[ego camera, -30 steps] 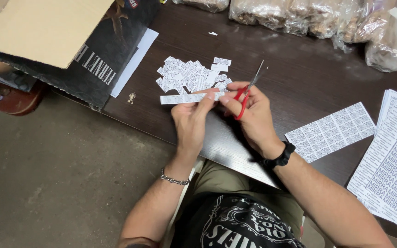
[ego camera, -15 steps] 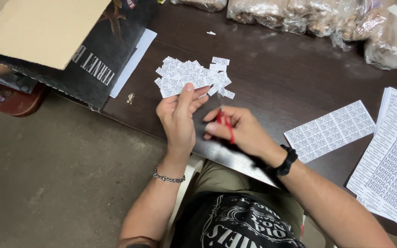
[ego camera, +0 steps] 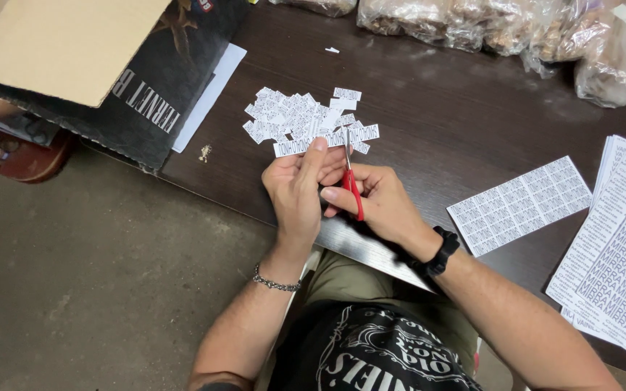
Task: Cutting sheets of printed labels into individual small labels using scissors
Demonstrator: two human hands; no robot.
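My left hand (ego camera: 295, 190) pinches a printed paper strip (ego camera: 325, 140) near the table's (ego camera: 429, 123) front edge, while my right hand (ego camera: 380, 201) grips red-handled scissors (ego camera: 351, 182), blades at the strip. A crooked snip could slice through a label, or nick my left fingertips (ego camera: 318, 147) beside the blades.

Two hands meet at the near edge of the tabletop (ego camera: 429, 101), with a paper pile just behind them.

The left hand (ego camera: 295, 192) and the right hand (ego camera: 382, 203) are side by side and touching. The scissors (ego camera: 351, 181) sit in the right hand and point away, to the paper strip (ego camera: 325, 140) at the left hand's fingers (ego camera: 314, 153). The pile of small paper pieces (ego camera: 295, 116) lies just behind the strip. A cardboard box (ego camera: 59, 43) is far left. A small sheet (ego camera: 519, 205) lies to the right, and a stack of sheets (ego camera: 617, 246) lies further right. Bags (ego camera: 516, 29) are along the far edge.
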